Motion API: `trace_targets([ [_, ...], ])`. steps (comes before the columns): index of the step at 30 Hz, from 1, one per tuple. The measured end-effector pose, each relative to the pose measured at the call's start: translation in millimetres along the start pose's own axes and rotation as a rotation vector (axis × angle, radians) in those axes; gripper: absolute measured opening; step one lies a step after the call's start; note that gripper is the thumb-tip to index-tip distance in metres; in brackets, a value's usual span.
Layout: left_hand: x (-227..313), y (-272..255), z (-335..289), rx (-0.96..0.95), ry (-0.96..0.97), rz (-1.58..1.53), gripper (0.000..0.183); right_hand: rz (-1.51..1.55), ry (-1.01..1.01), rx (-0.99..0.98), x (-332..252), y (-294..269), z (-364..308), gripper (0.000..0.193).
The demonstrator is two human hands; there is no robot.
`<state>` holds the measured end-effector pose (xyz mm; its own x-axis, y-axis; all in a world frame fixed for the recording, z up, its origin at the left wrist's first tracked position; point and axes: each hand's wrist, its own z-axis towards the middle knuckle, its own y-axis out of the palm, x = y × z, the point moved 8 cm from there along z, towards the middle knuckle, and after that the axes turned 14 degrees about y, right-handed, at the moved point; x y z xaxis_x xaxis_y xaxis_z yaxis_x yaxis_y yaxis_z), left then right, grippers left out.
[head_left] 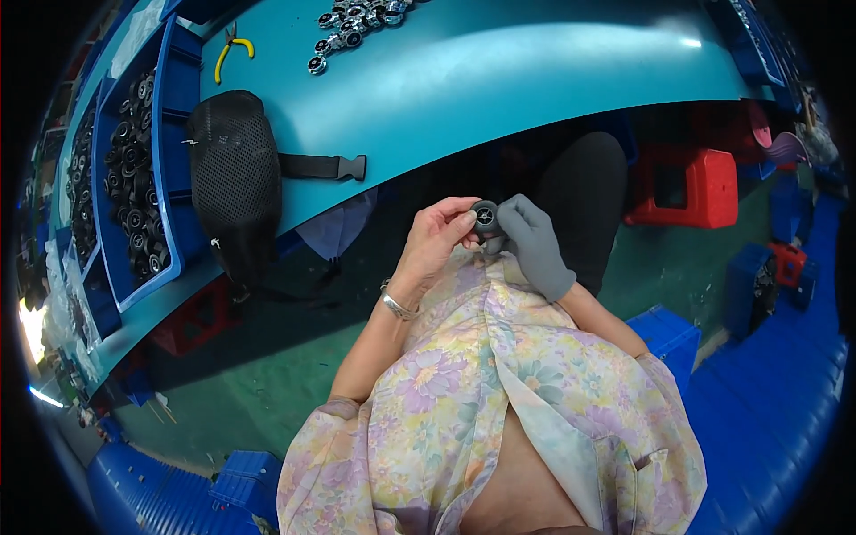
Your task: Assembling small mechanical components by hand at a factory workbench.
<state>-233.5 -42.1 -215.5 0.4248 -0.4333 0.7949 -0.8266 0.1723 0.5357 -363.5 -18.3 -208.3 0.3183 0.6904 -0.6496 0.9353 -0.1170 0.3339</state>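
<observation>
Above my lap I hold a small black wheel (484, 217) with a silver spoked hub between both hands. My bare left hand (435, 239) is closed, pinching the wheel's left edge with thumb and fingers. From the other side, my right hand (535, 245), in a grey glove, grips the wheel with bent fingers. Part of the wheel's right rim is hidden by the gloved fingers.
On the teal table (446, 98) lie a black mesh bag (235, 169) with a buckled strap, yellow-handled pliers (234, 55) and several shiny wheel parts (357, 25). A blue bin (169, 223) holds many black wheels. A red stool (709, 189) stands to the right.
</observation>
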Motion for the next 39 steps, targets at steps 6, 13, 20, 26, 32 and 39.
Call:
trace_targets([
  [6, 6.2, -9.3, -0.4, -0.06, -0.014, -0.07, 0.024, -0.086, 0.029, 0.001, -11.2, 15.3, 2.2, 0.016],
  [13, 5.5, -17.8, -0.7, -0.069, 0.008, 0.025, 0.024, -0.142, -0.01, 0.079, -15.1, 26.1, 3.5, 0.015],
  [20, -0.2, -21.6, 0.1, -0.078, -0.028, 0.112, 0.026, -0.079, 0.094, -0.013, -5.2, 24.1, 8.8, 0.017],
  [26, 3.7, -16.6, -6.0, -0.081, -0.083, -0.018, 0.024, -0.335, -0.154, -0.051, -22.4, 26.3, -4.0, 0.053],
  [32, 12.9, -5.9, -9.6, -0.106, -0.063, -0.064, 0.025, -0.88, -0.539, -0.033, -50.1, 50.2, -15.1, 0.054],
  [39, 26.3, -1.1, -11.3, -0.059, -0.002, -0.018, 0.03, -0.748, -0.579, -0.014, -57.6, 49.8, -18.7, 0.049],
])
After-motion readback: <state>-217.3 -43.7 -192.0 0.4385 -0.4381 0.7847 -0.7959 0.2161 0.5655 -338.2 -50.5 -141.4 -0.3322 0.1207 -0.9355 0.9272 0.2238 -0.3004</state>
